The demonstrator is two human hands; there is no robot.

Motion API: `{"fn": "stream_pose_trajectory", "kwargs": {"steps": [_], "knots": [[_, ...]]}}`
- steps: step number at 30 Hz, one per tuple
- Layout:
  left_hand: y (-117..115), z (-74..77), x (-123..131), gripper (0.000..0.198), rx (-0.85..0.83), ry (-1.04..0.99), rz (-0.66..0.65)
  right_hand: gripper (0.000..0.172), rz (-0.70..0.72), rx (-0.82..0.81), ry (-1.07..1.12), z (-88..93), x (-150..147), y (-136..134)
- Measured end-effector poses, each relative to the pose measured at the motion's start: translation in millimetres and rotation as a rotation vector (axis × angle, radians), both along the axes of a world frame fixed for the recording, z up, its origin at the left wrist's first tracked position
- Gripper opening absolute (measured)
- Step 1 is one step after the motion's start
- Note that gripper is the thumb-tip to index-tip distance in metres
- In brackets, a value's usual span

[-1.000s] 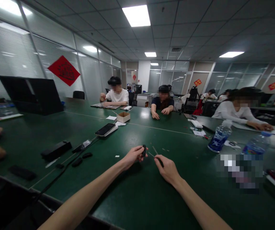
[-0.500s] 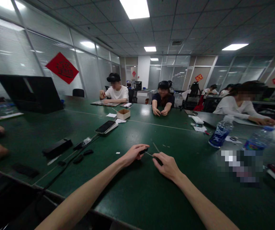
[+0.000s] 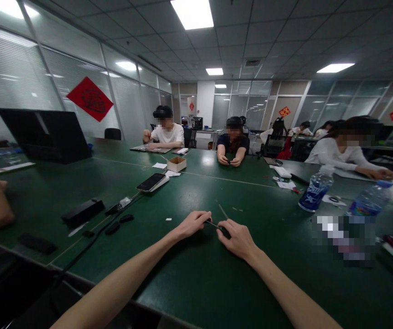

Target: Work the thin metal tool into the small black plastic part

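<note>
My left hand [image 3: 195, 223] is closed, its thumb and fingertips pinching one end of a thin pale rod [image 3: 212, 223] just above the green table [image 3: 169, 274]. Its fingers mostly cover a dark bit under them. Close by on the right, my right hand [image 3: 237, 237] curls round a small dark piece [image 3: 224, 232], where the rod's other end goes in. I cannot make out exactly what this tool or part is. Beyond the right fingertips lies a narrow grey strip [image 3: 222, 211], and a small white scrap [image 3: 168, 219] lies left of my left hand.
On the left are a black box [image 3: 83, 212], small black pieces [image 3: 113, 227], a cable [image 3: 95, 242] and a phone [image 3: 151, 182]. An open carton [image 3: 176, 163] stands farther back. Two bottles [image 3: 316, 188] stand on the right. Co-workers sit around the table.
My left hand has shifted slightly downward and its fingers now cover the black piece that showed at their tips. My right hand has barely moved. A neighbour's arm at left has moved.
</note>
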State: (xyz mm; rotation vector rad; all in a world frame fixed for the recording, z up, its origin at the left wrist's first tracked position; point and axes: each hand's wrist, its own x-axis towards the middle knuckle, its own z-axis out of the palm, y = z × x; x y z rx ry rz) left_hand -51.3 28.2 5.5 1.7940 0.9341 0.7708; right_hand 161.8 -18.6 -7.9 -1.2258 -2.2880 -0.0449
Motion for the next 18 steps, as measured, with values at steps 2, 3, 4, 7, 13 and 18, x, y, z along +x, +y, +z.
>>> {"fn": "stream_pose_trajectory", "kwargs": {"steps": [2, 3, 4, 7, 13, 18], "knots": [[0, -1.3, 0, 0.061, 0.024, 0.031, 0.008, 0.023, 0.004, 0.001, -0.004, -0.3, -1, 0], [0, -2.1, 0, 0.063, 0.024, 0.040, 0.006, 0.023, 0.007, 0.003, -0.005, -0.7, -1, 0], [0, -2.7, 0, 0.065, 0.024, 0.045, 0.003, 0.023, 0.012, 0.004, -0.005, -1.2, -2, 0], [0, -3.4, 0, 0.067, 0.047, 0.042, -0.002, 0.024, 0.028, -0.005, 0.002, -3.4, -2, 1], [1, -6.5, 0, 0.066, 0.019, -0.035, 0.010, 0.028, 0.050, -0.026, 0.035, -5.7, -5, 1], [4, -12.6, -2, 0.068, -0.043, -0.091, 0.002, 0.029, 0.047, -0.024, 0.091, -6.8, -9, 0]]}}
